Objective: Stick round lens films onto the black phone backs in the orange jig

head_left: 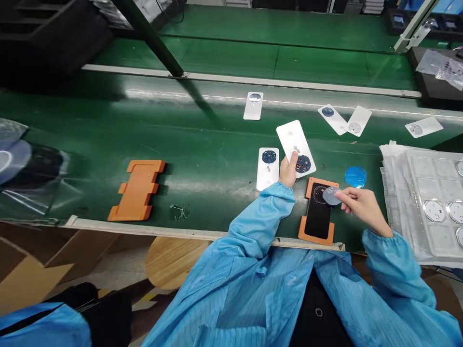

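Note:
My left hand (289, 171) grips a white card (292, 137) that bears a dark round camera-ring print at its lower end. Between thumb and fingers of my right hand (356, 202) is a grey round disc (331, 195), held over the upper right of a black phone-shaped panel (318, 214). That panel lies in an orange fixture (305, 233) at the table's front edge and shows a round camera outline near its top. Just left of my left hand lies another white card (265, 174) with a dark round print. A blue round film (355, 177) lies beyond my right hand.
More white cards (252, 110) lie toward the back of the green table (202, 140). A second orange fixture (137, 190) and some small scraps (179, 212) are at left. Clear plastic tray (436, 185) with round parts sits at right. A dark post (152, 41) rises behind.

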The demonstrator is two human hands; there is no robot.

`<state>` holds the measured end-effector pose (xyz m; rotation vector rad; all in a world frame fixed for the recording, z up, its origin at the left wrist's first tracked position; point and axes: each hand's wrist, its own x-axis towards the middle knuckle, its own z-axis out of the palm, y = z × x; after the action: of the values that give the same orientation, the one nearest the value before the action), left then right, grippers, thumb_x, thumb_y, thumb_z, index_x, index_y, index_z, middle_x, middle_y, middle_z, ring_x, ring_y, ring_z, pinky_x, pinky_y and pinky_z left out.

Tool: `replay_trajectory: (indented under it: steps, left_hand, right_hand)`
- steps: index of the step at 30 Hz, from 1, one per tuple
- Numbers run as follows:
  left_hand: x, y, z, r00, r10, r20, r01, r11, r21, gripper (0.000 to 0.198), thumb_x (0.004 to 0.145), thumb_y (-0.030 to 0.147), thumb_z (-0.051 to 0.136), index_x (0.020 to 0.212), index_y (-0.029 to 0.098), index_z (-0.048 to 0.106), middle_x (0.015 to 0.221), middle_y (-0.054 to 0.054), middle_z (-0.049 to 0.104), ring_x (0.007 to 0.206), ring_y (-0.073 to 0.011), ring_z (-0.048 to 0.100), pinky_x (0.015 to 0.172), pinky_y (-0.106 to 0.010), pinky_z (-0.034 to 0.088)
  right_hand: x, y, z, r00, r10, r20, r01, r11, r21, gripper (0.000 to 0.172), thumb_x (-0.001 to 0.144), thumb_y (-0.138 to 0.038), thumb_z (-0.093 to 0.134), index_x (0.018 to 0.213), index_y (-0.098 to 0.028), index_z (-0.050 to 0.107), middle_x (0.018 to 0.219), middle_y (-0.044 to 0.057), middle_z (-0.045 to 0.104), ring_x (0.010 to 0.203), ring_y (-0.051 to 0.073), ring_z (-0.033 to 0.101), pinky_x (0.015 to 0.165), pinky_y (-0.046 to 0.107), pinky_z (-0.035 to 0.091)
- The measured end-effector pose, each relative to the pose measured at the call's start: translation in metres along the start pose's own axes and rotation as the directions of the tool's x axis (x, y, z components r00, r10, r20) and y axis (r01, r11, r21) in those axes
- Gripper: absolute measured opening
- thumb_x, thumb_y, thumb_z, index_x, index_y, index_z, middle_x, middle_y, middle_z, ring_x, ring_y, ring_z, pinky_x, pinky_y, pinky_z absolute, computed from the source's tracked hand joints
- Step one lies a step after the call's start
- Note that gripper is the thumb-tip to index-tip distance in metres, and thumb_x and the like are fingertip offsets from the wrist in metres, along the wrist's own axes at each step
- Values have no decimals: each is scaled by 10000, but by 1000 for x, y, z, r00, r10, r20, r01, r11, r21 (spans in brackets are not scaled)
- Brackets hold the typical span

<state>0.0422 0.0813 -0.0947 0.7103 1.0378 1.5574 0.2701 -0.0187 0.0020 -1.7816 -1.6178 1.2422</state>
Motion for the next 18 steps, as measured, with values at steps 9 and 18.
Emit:
replay_trajectory:
  steps: [9, 18]
  left_hand:
    - [0, 2, 1, 997, -25, 68, 31, 995, -93, 588, 764, 611, 840, 1145, 172, 751, 1169, -78, 772, 1116, -245, 720, 971, -352, 570]
    - [-4, 22, 5, 995, -76, 59, 81, 992, -92, 433, 639, 455, 949, 905, 158, 780, 908, -40, 781, 603, -62, 557, 485, -206, 372]
  right_hand:
    - [45, 11, 19, 999, 30, 43, -24, 990, -139, 488, 740, -665, 799, 740, -194, 669, 562, 19, 644, 524, 153, 585, 540, 280, 397]
    - [34, 18, 25, 983, -181, -23, 169, 952, -256, 393, 806, -572, 762, 972, -227, 670, 617, -50, 593, 579, 150, 556, 589, 289, 399]
